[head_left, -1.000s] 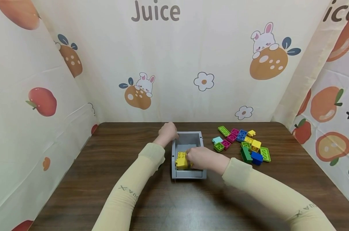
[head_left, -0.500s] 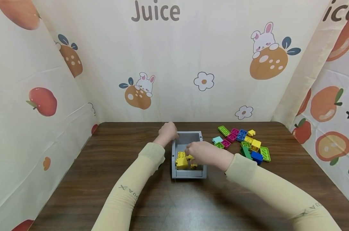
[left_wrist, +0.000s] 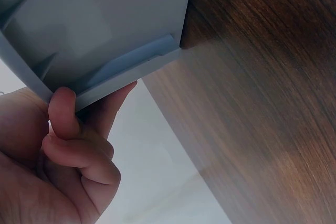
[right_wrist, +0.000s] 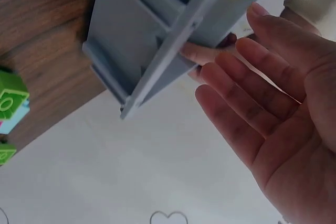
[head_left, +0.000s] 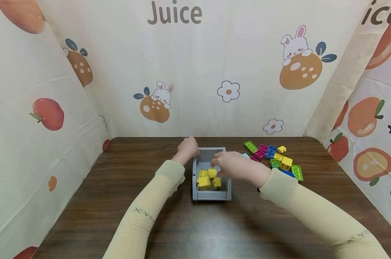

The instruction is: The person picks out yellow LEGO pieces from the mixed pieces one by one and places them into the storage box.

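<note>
A grey plastic bin (head_left: 211,195) stands on the dark wood table with several yellow toy building bricks (head_left: 204,183) in its near half. My left hand (head_left: 188,147) grips the bin's far left corner; the left wrist view shows its thumb and fingers (left_wrist: 64,114) pinching the rim. Over the bin's right wall hovers my right hand (head_left: 237,165), which holds nothing. Its fingers (right_wrist: 247,103) are extended and lightly bent in the right wrist view, with the bin wall (right_wrist: 126,24) beyond them.
Loose bricks in several colours lie to the right of the bin, among them a blue brick (head_left: 271,151), a yellow brick (head_left: 286,163) and a lime plate (head_left: 297,173). My right forearm hides part of this pile. A printed curtain (head_left: 195,108) hangs behind the table (head_left: 143,151).
My right hand has let go of a yellow brick in the bin and moved up and right, uncovering the yellow bricks there. My left hand stays at the corner.
</note>
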The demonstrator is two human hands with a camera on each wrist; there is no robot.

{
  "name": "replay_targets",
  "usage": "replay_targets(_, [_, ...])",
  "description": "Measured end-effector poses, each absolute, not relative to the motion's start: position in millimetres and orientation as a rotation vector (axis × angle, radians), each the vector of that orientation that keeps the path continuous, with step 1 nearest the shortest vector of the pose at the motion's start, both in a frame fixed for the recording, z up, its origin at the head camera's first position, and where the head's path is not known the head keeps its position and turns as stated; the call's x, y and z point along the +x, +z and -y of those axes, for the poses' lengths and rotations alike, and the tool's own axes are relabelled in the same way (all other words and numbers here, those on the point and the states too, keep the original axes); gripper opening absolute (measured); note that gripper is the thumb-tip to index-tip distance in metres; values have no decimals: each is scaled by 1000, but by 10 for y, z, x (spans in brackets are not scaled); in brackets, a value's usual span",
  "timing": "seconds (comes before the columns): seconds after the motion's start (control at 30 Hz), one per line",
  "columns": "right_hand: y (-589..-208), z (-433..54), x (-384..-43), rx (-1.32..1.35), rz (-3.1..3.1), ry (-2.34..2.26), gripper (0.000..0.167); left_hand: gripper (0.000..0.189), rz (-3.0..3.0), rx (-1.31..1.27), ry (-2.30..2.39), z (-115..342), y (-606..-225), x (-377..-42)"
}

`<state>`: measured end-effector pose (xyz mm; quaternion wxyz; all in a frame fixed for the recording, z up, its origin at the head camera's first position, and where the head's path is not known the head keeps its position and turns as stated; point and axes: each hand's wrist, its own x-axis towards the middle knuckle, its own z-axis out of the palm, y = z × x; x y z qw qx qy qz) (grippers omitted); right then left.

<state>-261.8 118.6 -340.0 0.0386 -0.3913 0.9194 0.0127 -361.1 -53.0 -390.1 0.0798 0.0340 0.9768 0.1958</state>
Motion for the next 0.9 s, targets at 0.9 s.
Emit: replay_targets(0.9, [-3206, -1885, -2720, -1040, -3064, -176, 40, 23, -2933, 65, 596, 524, -3916, -3615])
